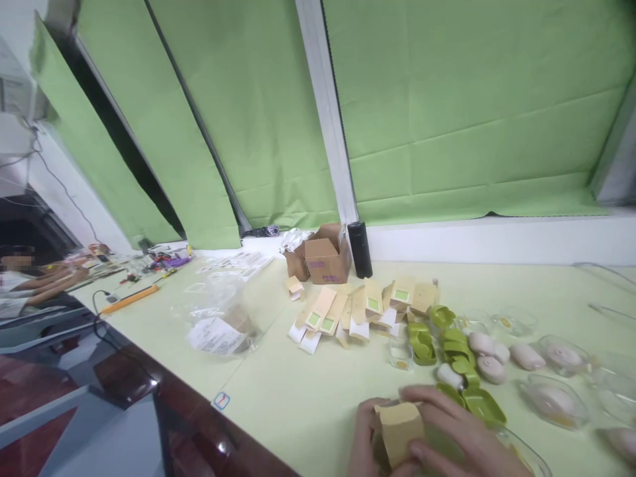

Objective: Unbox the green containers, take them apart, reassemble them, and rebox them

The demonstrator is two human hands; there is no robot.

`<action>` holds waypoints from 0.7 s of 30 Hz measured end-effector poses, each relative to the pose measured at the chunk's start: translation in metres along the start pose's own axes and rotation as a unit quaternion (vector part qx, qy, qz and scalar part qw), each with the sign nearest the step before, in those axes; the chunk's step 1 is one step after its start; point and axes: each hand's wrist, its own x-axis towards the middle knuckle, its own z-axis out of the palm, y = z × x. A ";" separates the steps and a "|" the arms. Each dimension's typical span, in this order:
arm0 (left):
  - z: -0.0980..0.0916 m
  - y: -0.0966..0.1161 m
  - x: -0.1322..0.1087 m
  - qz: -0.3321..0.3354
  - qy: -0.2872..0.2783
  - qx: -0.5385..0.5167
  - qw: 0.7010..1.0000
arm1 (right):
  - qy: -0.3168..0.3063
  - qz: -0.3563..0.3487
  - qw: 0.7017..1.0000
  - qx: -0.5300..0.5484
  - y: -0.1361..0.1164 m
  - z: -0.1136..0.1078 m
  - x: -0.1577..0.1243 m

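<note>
A small tan cardboard box (400,434) is held between both hands at the bottom of the view. My left hand (365,440) grips its left side, with the fingers curled round it. From the right, my right hand (460,430) closes over the top and side with thumb and fingers. Just beyond my right hand lie green plastic trays (483,405) and several pale rounded pieces (491,368). Further up the table is a pile of flattened tan boxes (348,311) with green windows. The lower part of the held box is hidden.
A brown carton (328,255) and a black cylinder (360,249) stand at the back. Clear plastic shells (555,401) lie on the right, a plastic bag (221,331) on the left. An orange power strip (130,299) and another person (30,288) are at far left.
</note>
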 end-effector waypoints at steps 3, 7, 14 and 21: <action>0.001 0.002 0.000 0.012 -0.005 0.000 1.000 | -0.012 0.029 0.999 0.033 0.001 0.004 0.000; -0.004 -0.007 0.000 0.044 0.003 0.013 0.999 | 0.017 0.087 0.992 0.085 0.004 0.008 0.009; -0.009 -0.019 0.004 0.053 0.017 -0.019 0.998 | -0.010 0.073 0.979 0.188 0.001 0.005 0.031; -0.008 -0.015 0.003 0.042 0.058 -0.009 0.997 | -0.013 0.064 0.991 0.118 -0.001 0.004 0.033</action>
